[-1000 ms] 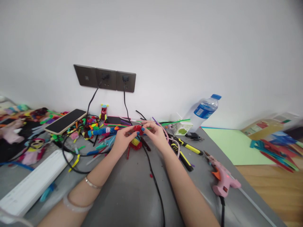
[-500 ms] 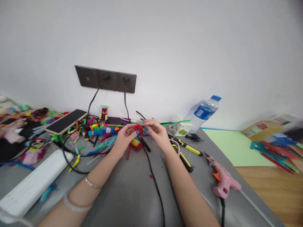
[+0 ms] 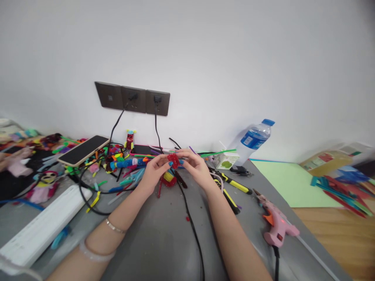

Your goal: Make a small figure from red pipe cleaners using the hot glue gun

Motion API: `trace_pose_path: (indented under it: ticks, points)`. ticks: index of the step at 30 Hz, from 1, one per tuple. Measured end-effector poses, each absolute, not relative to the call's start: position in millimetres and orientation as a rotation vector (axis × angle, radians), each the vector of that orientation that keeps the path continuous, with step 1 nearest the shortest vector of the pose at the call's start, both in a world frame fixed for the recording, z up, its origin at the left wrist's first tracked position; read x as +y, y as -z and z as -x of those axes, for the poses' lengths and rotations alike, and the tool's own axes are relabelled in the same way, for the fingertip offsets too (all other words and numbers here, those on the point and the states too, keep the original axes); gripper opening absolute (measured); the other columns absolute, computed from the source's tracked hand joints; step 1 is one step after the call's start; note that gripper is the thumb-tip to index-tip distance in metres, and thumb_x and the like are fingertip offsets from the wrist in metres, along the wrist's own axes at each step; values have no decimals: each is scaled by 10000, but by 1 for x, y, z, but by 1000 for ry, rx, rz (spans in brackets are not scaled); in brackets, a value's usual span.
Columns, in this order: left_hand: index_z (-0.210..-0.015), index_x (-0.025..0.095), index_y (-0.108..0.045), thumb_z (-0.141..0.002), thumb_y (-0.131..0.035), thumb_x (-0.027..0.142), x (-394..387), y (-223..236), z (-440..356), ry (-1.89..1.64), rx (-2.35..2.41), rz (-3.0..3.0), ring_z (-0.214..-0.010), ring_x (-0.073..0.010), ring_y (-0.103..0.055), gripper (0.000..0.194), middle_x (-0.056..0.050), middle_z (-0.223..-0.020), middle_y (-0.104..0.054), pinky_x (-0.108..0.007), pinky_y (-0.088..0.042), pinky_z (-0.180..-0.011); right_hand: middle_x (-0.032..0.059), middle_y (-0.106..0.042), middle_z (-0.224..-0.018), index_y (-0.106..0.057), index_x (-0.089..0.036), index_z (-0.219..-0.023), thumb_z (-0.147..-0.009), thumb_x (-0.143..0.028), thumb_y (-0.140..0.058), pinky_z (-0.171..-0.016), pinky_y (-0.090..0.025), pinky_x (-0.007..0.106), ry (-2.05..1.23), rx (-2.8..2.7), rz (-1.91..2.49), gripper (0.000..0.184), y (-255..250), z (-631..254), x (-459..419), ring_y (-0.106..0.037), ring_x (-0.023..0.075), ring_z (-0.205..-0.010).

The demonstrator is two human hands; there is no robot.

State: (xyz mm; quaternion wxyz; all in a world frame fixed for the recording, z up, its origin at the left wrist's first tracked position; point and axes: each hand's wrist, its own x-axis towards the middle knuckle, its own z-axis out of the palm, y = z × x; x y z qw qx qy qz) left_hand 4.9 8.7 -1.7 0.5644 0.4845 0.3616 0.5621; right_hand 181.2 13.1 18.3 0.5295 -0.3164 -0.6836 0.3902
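Note:
My left hand (image 3: 152, 172) and my right hand (image 3: 195, 167) meet over the grey table (image 3: 158, 238), fingers pinched together on a small red fuzzy pipe-cleaner piece (image 3: 174, 160). Both hands are closed on it, thumbs and fingertips touching it from either side. Just below it on the table lies a red and yellow pipe-cleaner figure (image 3: 167, 179). A black cable (image 3: 191, 226) runs from under my hands toward the near edge.
A pink glue gun (image 3: 275, 226) lies right, beside yellow-black pliers (image 3: 231, 183). A water bottle (image 3: 253, 138) and small green carton (image 3: 225, 160) stand by the wall. Left: a phone (image 3: 83, 150), coloured pipe-cleaner scraps (image 3: 123, 162), a white power strip (image 3: 43, 226). Wall sockets (image 3: 132, 98) behind.
The hands stay together on the red piece, turning it slightly between the fingers. The view has shifted a little; nothing else moved.

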Motion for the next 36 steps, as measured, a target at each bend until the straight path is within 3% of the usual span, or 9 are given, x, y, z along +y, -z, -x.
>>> trace_pose_path:
  ticks: [11,18,36]
  points:
    - [-985,192,-755,-683,-826,393,9,3,-3,-1282,788,-1025,-775,-148,-632,369,-46,-937,-741,-245,-485,-683,91,-655,-1239,-738,-280,-1068,-838,-422,-739,-944,-507,406,-1018,-1623,729,270,-19,-185,12,-605,253,-1162]
    - [-978,164,-766,-662,-841,389,9,2,-3,-1275,813,-982,-637,-104,-537,395,-23,-784,-691,-225,-429,-607,78,-660,-1242,-734,-290,-1065,-825,-412,-758,-999,-484,426,-1009,-1645,668,271,-14,-186,16,-578,256,-1228]
    - [-896,161,-795,-580,-883,364,8,-3,-4,-1275,781,-894,-620,-99,-523,386,-41,-805,-722,-232,-408,-591,80,-656,-1237,-713,-307,-1151,-851,-422,-730,-1015,-456,431,-822,-1768,686,322,-18,-191,14,-563,257,-1225]
